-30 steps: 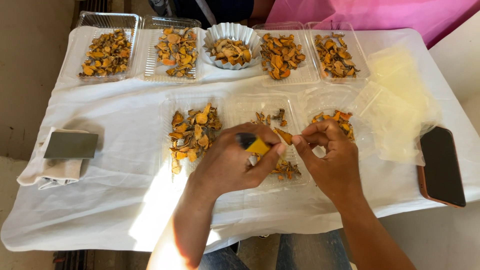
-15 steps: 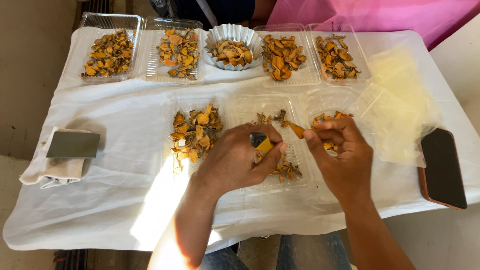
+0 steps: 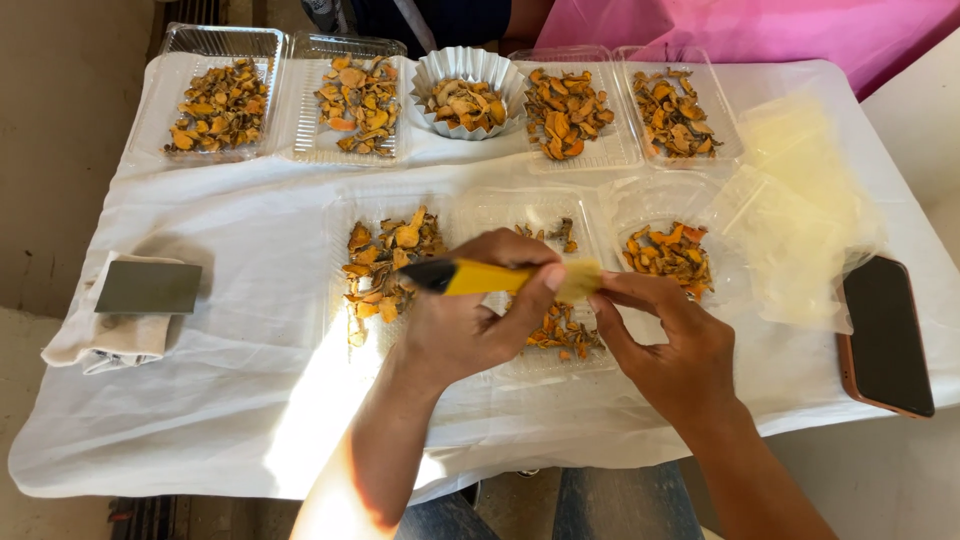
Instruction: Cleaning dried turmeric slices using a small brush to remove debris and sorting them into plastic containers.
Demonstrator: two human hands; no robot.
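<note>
My left hand [image 3: 465,335] grips a yellow-handled tool [image 3: 485,277] with a black end that points left. The tool lies level over the near middle clear tray [image 3: 600,362]. My right hand [image 3: 670,350] pinches a small pale yellow piece [image 3: 581,279] at the tool's right end. Both hands hover above the orange-brown dried slices [image 3: 560,330] in that tray. The near left tray [image 3: 338,215] holds a pile of similar slices [image 3: 385,260], and the near right tray [image 3: 625,200] holds a smaller pile [image 3: 668,255].
Along the back of the white-clothed table [image 3: 200,390] stand several clear trays of slices [image 3: 215,105] and a fluted foil cup [image 3: 470,95]. Clear plastic bags [image 3: 795,230] and a dark phone [image 3: 885,335] lie at the right. A grey block on a folded cloth [image 3: 145,290] sits at the left.
The tool has turned level and shows its whole handle. The orange piece my right hand held up has given way to a pale piece at the tool's end.
</note>
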